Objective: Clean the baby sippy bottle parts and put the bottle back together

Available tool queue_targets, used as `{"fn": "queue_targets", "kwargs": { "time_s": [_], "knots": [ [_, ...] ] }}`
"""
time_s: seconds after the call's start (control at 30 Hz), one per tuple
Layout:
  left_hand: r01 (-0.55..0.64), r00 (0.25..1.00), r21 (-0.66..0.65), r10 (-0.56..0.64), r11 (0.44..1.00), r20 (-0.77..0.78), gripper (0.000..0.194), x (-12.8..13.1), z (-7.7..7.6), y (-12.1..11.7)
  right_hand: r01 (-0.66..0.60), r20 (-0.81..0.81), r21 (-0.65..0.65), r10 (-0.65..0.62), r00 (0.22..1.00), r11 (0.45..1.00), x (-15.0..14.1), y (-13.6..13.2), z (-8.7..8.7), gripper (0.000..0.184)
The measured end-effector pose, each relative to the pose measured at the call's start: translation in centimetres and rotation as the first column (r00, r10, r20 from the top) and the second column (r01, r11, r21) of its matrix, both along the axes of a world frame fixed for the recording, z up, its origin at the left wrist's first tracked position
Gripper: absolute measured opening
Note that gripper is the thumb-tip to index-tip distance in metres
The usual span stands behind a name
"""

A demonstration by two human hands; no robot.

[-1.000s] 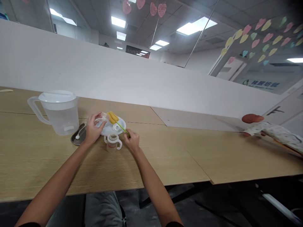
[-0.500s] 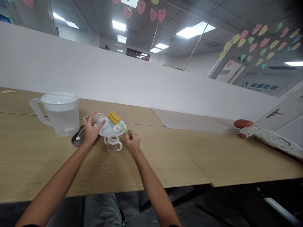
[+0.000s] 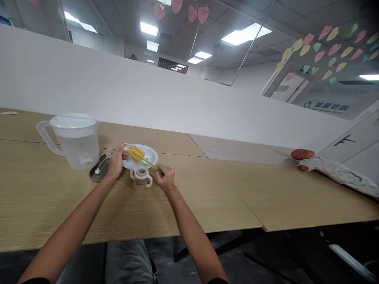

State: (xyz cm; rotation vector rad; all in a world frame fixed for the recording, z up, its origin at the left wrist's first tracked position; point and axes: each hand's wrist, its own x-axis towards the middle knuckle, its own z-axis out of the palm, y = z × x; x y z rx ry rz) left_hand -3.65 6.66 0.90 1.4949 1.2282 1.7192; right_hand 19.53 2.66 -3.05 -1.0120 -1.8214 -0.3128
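Observation:
My right hand [image 3: 165, 178] pinches the green handle of a bottle brush [image 3: 136, 153], whose yellow sponge head hangs over a white plate [image 3: 149, 154]. My left hand [image 3: 116, 161] grips a small clear cap [image 3: 125, 148] at the plate's left rim, and the sponge head touches it. A small clear baby bottle with two handles [image 3: 141, 178] stands upright on the wooden table between my hands, its top open.
A clear plastic jug [image 3: 74, 139] with a white lid stands at the left. A small metal dish [image 3: 99, 169] lies beside it. A baby doll [image 3: 325, 167] lies at the far right. A white partition runs behind the wooden table [image 3: 222, 193].
The brush head has swung left from the plate's middle onto the clear cap in my left hand. My left hand has dropped lower toward the plate's left rim.

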Motion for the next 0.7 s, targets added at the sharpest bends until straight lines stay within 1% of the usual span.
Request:
{"fn": "queue_targets", "kwargs": {
  "time_s": [0.07,0.1,0.17,0.23,0.3,0.4,0.47,0.53,0.6,0.67,0.7],
  "knots": [
    [-0.042,0.992,0.019,0.044,0.999,-0.122,0.051,0.2,-0.1,-0.6,-0.023,0.025,0.011,0.023,0.999,1.0,-0.2,-0.2,0.0,0.022],
    [-0.041,0.986,0.023,0.044,0.999,-0.161,0.053,0.3,0.0,-0.8,-0.027,0.026,0.013,0.026,0.999,1.0,-0.2,-0.2,0.0,0.021],
    [0.011,0.983,0.034,-0.004,0.999,-0.184,0.056,0.4,0.1,-1.2,-0.01,0.002,-0.004,0.01,1.0,1.0,-0.4,-0.3,0.1,0.02],
    [0.071,0.981,0.073,-0.056,0.995,-0.185,0.055,0.5,0.3,-1.3,0.019,-0.05,-0.056,-0.022,0.999,0.998,-0.6,-0.4,0.3,0.021],
    [0.095,0.978,0.12,-0.07,0.988,-0.194,0.053,0.5,0.5,-1.4,0.035,-0.106,-0.113,-0.047,0.993,0.993,-0.7,-0.3,0.6,0.022],
    [0.066,0.97,0.186,-0.019,0.98,-0.243,0.056,0.6,0.8,-1.7,0.061,-0.16,-0.149,-0.085,0.983,0.987,-0.6,-0.1,0.7,0.023],
    [0.045,0.962,0.233,0.021,0.971,-0.272,0.055,0.7,1.0,-2.0,0.079,-0.157,-0.142,-0.101,0.982,0.987,-0.5,0.0,0.8,0.022],
    [0.041,0.957,0.252,0.034,0.967,-0.289,0.054,0.5,1.2,-2.3,0.087,-0.132,-0.127,-0.104,0.986,0.988,-0.3,0.0,0.8,0.021],
    [0.044,0.953,0.221,0.025,0.974,-0.302,0.051,0.2,1.4,-2.6,0.069,-0.112,-0.091,-0.079,0.991,0.993,-0.2,-0.1,0.6,0.021],
    [0.036,0.957,0.134,0.004,0.99,-0.289,0.049,-0.1,1.5,-2.7,0.02,-0.105,-0.02,-0.022,0.994,1.0,-0.2,-0.2,0.5,0.021],
    [0.04,0.964,0.082,-0.017,0.996,-0.264,0.051,-0.2,1.5,-2.7,-0.009,-0.108,0.02,0.011,0.994,1.0,-0.2,-0.2,0.4,0.02]
  ]
}}
